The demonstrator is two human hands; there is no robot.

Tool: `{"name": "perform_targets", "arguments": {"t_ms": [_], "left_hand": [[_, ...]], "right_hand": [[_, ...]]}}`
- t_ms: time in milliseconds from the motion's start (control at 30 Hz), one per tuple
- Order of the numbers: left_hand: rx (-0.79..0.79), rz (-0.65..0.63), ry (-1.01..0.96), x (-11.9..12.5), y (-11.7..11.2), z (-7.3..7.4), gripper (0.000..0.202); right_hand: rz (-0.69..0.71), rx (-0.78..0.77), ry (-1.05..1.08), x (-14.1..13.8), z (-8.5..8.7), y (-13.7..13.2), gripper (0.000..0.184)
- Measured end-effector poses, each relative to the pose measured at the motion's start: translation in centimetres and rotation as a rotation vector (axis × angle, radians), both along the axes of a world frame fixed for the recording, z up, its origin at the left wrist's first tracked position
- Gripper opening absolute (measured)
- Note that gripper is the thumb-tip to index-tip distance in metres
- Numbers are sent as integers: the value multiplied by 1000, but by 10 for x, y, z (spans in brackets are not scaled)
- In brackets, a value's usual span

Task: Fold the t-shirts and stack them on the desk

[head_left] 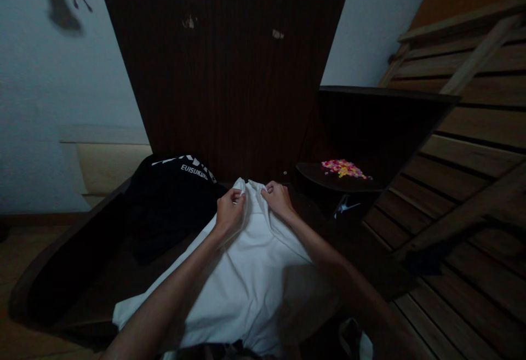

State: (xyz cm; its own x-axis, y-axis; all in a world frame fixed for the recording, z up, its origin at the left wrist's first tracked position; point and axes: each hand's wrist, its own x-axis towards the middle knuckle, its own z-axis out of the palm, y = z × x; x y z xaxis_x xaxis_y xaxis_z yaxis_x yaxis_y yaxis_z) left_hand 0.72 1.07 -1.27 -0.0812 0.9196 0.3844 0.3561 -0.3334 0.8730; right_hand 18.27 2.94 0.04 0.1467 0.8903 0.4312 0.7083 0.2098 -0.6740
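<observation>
Together, hands (230,210) (278,199) pinch cloth (250,256); shelf (309,172) holds bright bits (343,169).

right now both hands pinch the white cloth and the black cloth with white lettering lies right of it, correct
The side is wrong: in the head view, the black cloth with white lettering lies left of the white cloth. The left hand and right hand do both pinch the white cloth.

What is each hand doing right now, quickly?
Left hand: closed, pinching the white garment at the left of its far end.
Right hand: closed, pinching the same garment at the right of that end.
</observation>
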Motion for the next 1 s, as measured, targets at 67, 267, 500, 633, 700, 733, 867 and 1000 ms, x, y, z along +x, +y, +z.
{"name": "perform_targets", "arguments": {"t_ms": [67, 267, 500, 633, 700, 733, 867, 1000], "left_hand": [[23, 11, 25, 2, -1, 1, 20], [76, -9, 109, 16, -4, 3, 22], [58, -36, 77, 17, -2, 1, 23], [50, -18, 83, 18, -2, 1, 26], [34, -17, 74, 19, -3, 3, 27], [22, -21, 67, 19, -3, 4, 27], [-5, -57, 48, 20, -6, 8, 26], [0, -114, 40, 21, -7, 9, 31]], "right_hand": [[-6, -4, -42, -2, 3, -2, 7], [84, -4, -53, -18, 11, -9, 9], [236, -210, 277, -21, 14, -10, 10], [296, -284, 402, -22, 11, -6, 12], [325, -306, 430, -21, 10, -4, 13], [338, -303, 423, -20, 9, -3, 12], [394, -158, 289, -11, 9, 0, 24], [581, -29, 196, -3, 16, 7, 46]]}}
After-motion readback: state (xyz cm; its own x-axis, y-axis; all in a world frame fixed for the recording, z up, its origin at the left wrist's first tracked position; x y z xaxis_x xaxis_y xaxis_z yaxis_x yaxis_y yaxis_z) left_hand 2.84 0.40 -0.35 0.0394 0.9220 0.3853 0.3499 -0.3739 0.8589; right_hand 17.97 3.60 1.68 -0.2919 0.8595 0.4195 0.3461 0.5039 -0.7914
